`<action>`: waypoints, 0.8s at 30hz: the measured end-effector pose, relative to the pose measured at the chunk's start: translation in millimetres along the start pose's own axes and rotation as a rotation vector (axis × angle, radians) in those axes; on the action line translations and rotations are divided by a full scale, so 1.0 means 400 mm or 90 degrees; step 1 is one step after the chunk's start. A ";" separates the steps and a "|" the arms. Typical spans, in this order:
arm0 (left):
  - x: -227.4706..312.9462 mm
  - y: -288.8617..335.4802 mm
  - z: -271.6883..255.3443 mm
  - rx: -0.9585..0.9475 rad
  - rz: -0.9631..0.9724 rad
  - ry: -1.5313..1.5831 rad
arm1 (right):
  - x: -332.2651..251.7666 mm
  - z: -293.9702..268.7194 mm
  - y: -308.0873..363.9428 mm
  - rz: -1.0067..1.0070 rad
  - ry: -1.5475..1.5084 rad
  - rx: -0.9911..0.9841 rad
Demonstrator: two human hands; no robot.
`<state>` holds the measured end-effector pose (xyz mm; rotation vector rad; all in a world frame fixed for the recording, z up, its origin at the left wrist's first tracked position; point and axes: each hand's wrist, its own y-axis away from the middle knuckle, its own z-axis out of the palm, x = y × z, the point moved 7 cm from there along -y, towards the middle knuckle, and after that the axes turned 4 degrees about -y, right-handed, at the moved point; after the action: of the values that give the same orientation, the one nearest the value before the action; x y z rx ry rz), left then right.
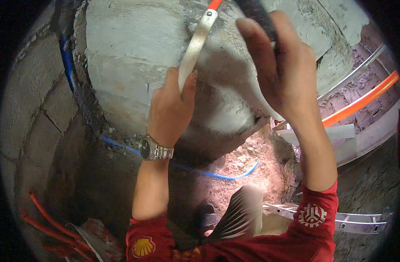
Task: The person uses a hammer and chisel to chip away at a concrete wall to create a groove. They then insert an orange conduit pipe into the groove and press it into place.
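Note:
My left hand [171, 107], with a metal watch [154, 148] on its wrist, is closed around the lower end of a flat white bar [197, 43]. That bar slants up to the right, with a rivet or screw near its top and an orange piece beyond it at the picture's edge. Higher up on the right, my right hand [291, 65] is closed around a dark, bar-like object [256, 17], blurred and cut off by the upper edge. Both hands are raised in front of a rough grey plastered surface [130, 52]; whether either tool touches it, I cannot tell.
An orange pipe [361, 104] and a grey pipe [353, 73] curve along the right. Blue tubing [226, 176] crosses below my hands, and another blue tube [68, 65] runs at left. Red-orange tubes [51, 225] stick up lower left. A metal ladder [357, 222] lies lower right.

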<state>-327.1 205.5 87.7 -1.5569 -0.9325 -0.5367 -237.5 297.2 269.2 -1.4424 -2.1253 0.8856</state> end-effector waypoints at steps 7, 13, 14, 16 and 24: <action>0.005 0.001 -0.005 -0.052 -0.021 -0.079 | 0.154 0.037 -0.004 0.080 0.127 -0.145; 0.036 -0.032 -0.028 -0.086 -0.006 -0.140 | 0.095 -0.002 0.011 -0.127 0.077 0.097; 0.033 -0.033 -0.034 -0.095 -0.022 -0.148 | 0.136 0.028 0.015 -0.019 0.075 0.022; 0.017 -0.044 -0.034 -0.072 -0.002 -0.156 | 0.226 0.075 0.029 0.046 0.087 -0.095; -0.003 -0.025 -0.026 -0.075 0.010 -0.235 | 0.161 0.017 0.053 -0.019 0.004 0.040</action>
<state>-334.2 195.1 95.1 -1.8049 -1.1819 -0.3016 -251.8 360.7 248.7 -1.3762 -2.0893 0.9268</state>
